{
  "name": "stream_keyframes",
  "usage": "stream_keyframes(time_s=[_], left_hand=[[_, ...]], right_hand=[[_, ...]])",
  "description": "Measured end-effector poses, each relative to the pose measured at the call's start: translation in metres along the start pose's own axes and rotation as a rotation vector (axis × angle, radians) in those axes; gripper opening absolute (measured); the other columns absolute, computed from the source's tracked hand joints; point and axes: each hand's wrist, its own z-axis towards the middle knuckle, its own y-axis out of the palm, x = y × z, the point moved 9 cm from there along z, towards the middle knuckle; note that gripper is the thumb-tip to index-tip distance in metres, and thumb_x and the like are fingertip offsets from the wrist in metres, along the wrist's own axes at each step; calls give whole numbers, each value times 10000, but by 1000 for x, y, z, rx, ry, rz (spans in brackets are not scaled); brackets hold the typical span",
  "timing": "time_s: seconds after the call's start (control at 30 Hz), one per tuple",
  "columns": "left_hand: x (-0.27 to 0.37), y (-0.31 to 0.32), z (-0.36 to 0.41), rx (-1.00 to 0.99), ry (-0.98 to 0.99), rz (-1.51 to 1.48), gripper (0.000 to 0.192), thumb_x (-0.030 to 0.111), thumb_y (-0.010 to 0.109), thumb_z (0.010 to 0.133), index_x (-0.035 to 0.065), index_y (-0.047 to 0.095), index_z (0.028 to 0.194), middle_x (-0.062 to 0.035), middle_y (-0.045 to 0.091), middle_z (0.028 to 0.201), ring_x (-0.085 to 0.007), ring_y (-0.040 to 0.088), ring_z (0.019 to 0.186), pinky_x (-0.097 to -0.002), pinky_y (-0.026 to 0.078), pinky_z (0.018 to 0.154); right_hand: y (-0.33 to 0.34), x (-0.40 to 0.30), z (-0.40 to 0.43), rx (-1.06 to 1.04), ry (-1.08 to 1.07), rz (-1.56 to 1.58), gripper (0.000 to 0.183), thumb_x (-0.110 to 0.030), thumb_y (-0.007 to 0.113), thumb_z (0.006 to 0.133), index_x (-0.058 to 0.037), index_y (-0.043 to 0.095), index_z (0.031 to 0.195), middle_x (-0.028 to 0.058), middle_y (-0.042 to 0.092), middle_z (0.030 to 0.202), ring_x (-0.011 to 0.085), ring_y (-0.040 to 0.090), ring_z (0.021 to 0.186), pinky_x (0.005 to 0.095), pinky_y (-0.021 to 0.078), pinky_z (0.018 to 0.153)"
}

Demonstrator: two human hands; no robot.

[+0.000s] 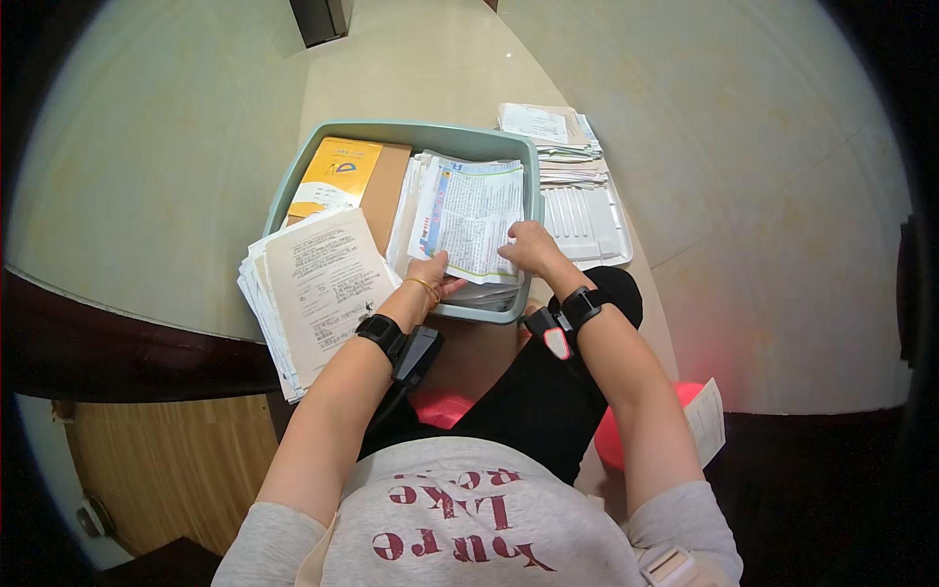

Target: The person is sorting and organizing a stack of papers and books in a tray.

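A green plastic bin (418,132) stands before me with papers inside. My left hand (434,277) grips the lower left edge of a printed paper sheet (477,213), thumb on top and fingers beneath. My right hand (530,248) is at the sheet's right edge with thumb and fingertips close together; whether they pinch the paper is not clear. The sheet lies over a stack of papers in the bin's right half. In the left half are a yellow-and-white booklet (337,176) and brown cardboard (385,194). A thick stack of printed papers (323,286) leans over the bin's lower left corner.
Right of the bin, bundles of papers (543,125) lie by a white ribbed plastic tray or lid (587,220). A dark object (319,22) stands at the top of the floor. Near my right arm is a red stool (610,440) with a paper (708,422) at its edge.
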Motion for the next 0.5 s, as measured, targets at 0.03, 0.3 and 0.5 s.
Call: stream_keyframes(time_s=[0.03,0.3,0.5], left_hand=[[-3,1,3,-2,-1,-1,310,155,442,809,-11,381,1064,-150,533,920,-264,579,737,-328,519,490],[-13,-6,8,74,-76,-119,304,129,459,784,9,382,1053,-186,501,954,-294,555,794,-355,512,571],[-7,12,-22,6,-138,-102,463,75,469,780,-26,199,1142,-232,448,924,-324,511,805,-373,483,732]], right_hand=[[3,3,0,0,2,-3,296,-161,536,615,69,566,799,259,551,811,359,541,800,378,432,729],[20,1,7,-144,-13,-71,396,-261,535,661,84,548,856,261,538,845,354,506,870,374,410,763],[38,14,16,-179,-10,-297,418,-293,536,666,74,551,866,281,522,887,371,476,917,374,404,783]])
